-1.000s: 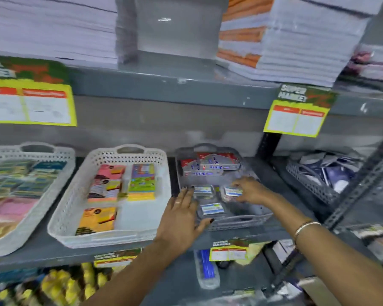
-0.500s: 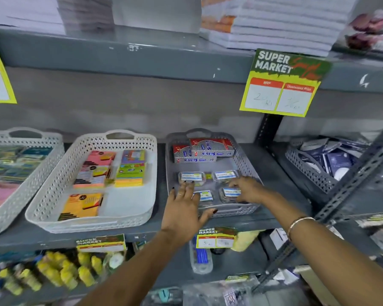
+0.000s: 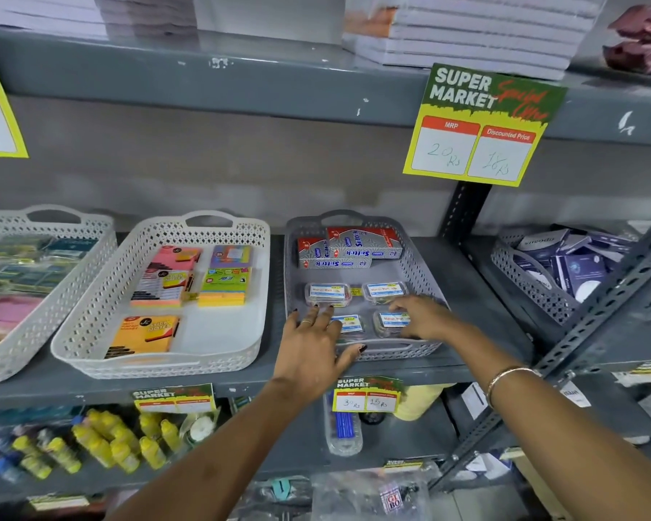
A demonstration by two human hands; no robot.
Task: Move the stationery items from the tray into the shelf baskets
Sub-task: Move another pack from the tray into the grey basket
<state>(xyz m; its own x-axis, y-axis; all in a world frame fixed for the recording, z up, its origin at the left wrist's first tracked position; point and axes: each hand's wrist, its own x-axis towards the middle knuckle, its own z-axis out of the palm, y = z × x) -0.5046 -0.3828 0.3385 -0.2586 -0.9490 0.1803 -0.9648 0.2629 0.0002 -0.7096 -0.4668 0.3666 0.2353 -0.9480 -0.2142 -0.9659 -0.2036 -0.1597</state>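
Here, at centre frame, a grey basket (image 3: 421,270) sits on the shelf holding four small clear boxes with blue-and-white labels in two rows, with red-and-silver cartons (image 3: 348,248) behind them at its far end. The left hand (image 3: 312,347) lies flat over the basket's near left corner, fingers spread wide, their tips reaching the upper left box (image 3: 327,293) and partly covering the lower left box (image 3: 348,324); the thumb points right along the near rim. It grips nothing. The right hand (image 3: 423,317) comes in from the lower right, fingers loosely extended and fairly close together, resting on the lower right box (image 3: 391,322), with the fingertips just beside the upper right box (image 3: 386,291). Whether it actually pinches that box cannot be told. To the left of the grey basket stands a white basket (image 3: 91,332) with sticky-note pads. A yellow price sign (image 3: 482,126) hangs at upper right.
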